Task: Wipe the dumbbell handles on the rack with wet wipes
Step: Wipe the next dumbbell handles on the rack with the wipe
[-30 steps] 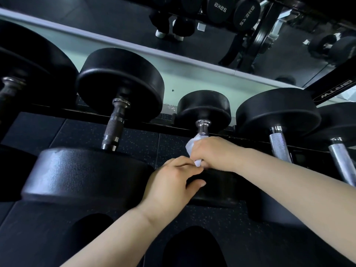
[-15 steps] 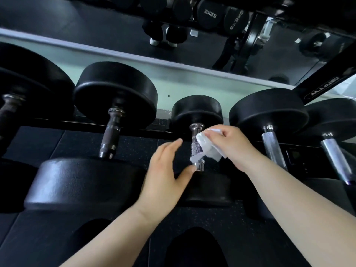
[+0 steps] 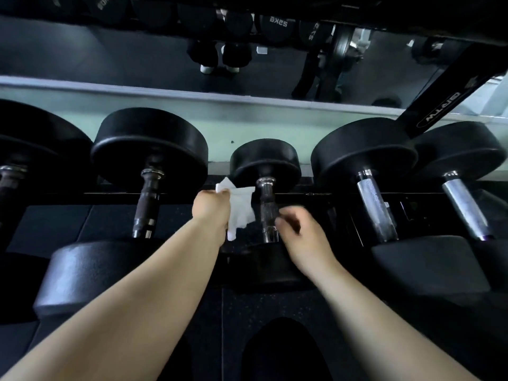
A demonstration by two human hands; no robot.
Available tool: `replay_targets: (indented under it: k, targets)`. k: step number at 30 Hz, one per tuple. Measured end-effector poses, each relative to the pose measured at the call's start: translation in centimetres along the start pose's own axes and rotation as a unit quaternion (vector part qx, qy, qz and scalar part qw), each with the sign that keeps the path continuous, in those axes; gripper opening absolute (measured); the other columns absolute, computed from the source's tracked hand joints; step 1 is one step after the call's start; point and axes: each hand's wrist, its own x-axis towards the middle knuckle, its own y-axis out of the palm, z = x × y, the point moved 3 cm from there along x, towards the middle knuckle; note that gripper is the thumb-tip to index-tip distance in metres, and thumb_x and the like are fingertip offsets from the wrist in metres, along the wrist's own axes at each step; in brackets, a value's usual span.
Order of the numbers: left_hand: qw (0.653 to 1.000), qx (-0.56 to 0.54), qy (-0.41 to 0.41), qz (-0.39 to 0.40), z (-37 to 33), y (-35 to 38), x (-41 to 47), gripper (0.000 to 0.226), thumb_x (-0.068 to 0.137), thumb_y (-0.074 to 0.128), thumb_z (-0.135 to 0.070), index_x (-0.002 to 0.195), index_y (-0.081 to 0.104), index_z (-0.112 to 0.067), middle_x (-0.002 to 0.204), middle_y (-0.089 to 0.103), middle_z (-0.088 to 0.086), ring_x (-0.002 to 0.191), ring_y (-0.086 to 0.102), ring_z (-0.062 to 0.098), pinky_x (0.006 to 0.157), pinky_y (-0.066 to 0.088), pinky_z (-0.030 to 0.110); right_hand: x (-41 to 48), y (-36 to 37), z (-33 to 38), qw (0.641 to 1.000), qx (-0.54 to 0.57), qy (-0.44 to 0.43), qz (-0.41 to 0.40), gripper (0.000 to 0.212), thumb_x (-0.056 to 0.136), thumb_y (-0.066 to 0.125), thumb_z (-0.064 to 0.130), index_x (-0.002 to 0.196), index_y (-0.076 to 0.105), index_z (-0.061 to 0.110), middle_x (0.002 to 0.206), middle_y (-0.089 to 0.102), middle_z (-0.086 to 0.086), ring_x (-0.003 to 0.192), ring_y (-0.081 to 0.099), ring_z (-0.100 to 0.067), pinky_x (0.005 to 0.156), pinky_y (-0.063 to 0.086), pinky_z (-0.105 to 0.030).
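A small black dumbbell lies on the rack in the middle, its chrome handle point(image 3: 267, 215) bare. My left hand point(image 3: 211, 209) grips a white wet wipe point(image 3: 242, 207) just left of that handle, and the wipe hangs beside the bar. My right hand point(image 3: 301, 229) is blurred just right of the handle, with loosely curled fingers that hold nothing. A larger dumbbell with a dark handle point(image 3: 147, 206) sits to the left. To the right are two with chrome handles point(image 3: 376, 209) point(image 3: 466, 207).
The black rack rail point(image 3: 68, 196) runs behind the handles. A pale wall strip point(image 3: 220, 119) and a mirror point(image 3: 137, 50) that reflects other dumbbells lie beyond. A slanted black rack post point(image 3: 450, 105) crosses the upper right. Dark rubber floor shows below.
The wipe has passed from my right hand to my left, which now holds it left of the small handle. My right hand has let go and dropped to the handle's right side.
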Motion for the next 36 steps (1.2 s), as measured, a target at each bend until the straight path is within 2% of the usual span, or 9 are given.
replay_targets:
  k: [4,7,13,17,22,26,29,33,36]
  targets:
    - [0.994,-0.031,-0.079,0.072,0.8,2.1,0.2,0.033,0.095,0.035,-0.005,0.125,0.048,0.0,0.076,0.053,0.006,0.071,0.055,0.023,0.068,0.05,0.037,-0.9,0.5,-0.2,0.998,-0.04,-0.03,-0.035,0.017,0.089,0.051,0.028,0.096,0.061,0.017,0.09,0.06,0.008,0.086,0.055,-0.01,0.07,0.036,-0.019]
    - [0.985,-0.08,-0.114,0.106,1.1,2.8,-0.1,0.034,0.094,0.032,-0.002,0.124,0.047,0.0,0.095,0.06,0.015,0.074,0.059,0.026,0.06,0.05,0.036,-0.8,0.5,-0.1,0.998,-0.043,-0.027,-0.027,0.018,0.089,0.05,0.031,0.09,0.061,0.017,0.09,0.062,0.006,0.084,0.055,-0.01,0.072,0.039,-0.023]
    - [0.983,-0.083,-0.105,0.125,1.0,3.4,1.3,0.042,0.09,0.03,0.01,0.127,0.045,-0.003,0.124,0.055,0.018,0.107,0.056,0.03,0.076,0.046,0.036,-1.0,0.4,-0.2,0.998,-0.034,-0.014,-0.042,0.016,0.089,0.049,0.026,0.085,0.061,0.016,0.081,0.062,0.006,0.078,0.055,-0.01,0.067,0.038,-0.021]
    - [0.983,-0.013,-0.099,0.157,2.2,3.5,2.0,0.034,0.087,0.033,0.014,0.103,0.053,-0.008,0.085,0.059,0.009,0.08,0.058,0.025,0.071,0.048,0.036,-1.0,0.5,-0.4,0.999,-0.031,-0.011,-0.035,0.018,0.089,0.049,0.026,0.081,0.061,0.014,0.074,0.06,0.008,0.072,0.054,-0.009,0.065,0.04,-0.023]
    - [0.928,0.211,-0.159,0.262,3.7,3.7,1.2,0.023,0.093,0.04,-0.001,0.074,0.053,-0.004,0.073,0.051,0.009,0.088,0.049,0.025,0.08,0.041,0.033,-1.0,0.5,-0.5,0.999,-0.028,-0.007,-0.03,0.019,0.089,0.048,0.025,0.074,0.057,0.017,0.066,0.054,0.012,0.068,0.051,-0.007,0.063,0.039,-0.02]
    - [0.974,-0.023,-0.116,0.194,2.1,3.8,1.8,0.026,0.093,0.038,0.0,0.073,0.052,-0.006,0.063,0.06,0.008,0.058,0.06,0.02,0.05,0.052,0.027,-1.0,0.5,-0.5,0.999,-0.028,-0.007,-0.029,0.021,0.089,0.048,0.025,0.079,0.061,0.012,0.067,0.056,0.009,0.071,0.053,-0.011,0.068,0.043,-0.029]
    - [0.965,-0.173,-0.102,0.168,0.5,3.8,1.8,0.022,0.096,0.033,-0.003,0.083,0.05,-0.008,0.076,0.059,0.01,0.066,0.058,0.022,0.057,0.05,0.034,-1.0,0.4,-0.4,0.999,-0.024,-0.01,-0.032,0.021,0.089,0.048,0.025,0.079,0.061,0.012,0.07,0.058,0.008,0.071,0.054,-0.011,0.068,0.043,-0.029]
    - [0.975,-0.032,-0.083,0.203,1.6,3.9,1.7,0.029,0.095,0.031,0.001,0.077,0.052,-0.009,0.073,0.058,0.01,0.064,0.057,0.021,0.054,0.051,0.03,-1.1,0.5,-0.4,0.999,-0.026,-0.012,-0.03,0.022,0.089,0.048,0.025,0.08,0.062,0.011,0.071,0.059,0.006,0.07,0.054,-0.012,0.065,0.042,-0.028]
    - [0.954,0.14,-0.107,0.241,3.7,4.0,1.9,0.025,0.092,0.04,-0.004,0.072,0.054,-0.007,0.075,0.057,0.01,0.075,0.057,0.024,0.075,0.048,0.031,-1.1,0.5,-0.5,0.999,-0.02,-0.01,-0.032,0.022,0.089,0.048,0.024,0.08,0.063,0.011,0.073,0.063,0.003,0.072,0.056,-0.014,0.067,0.044,-0.03]
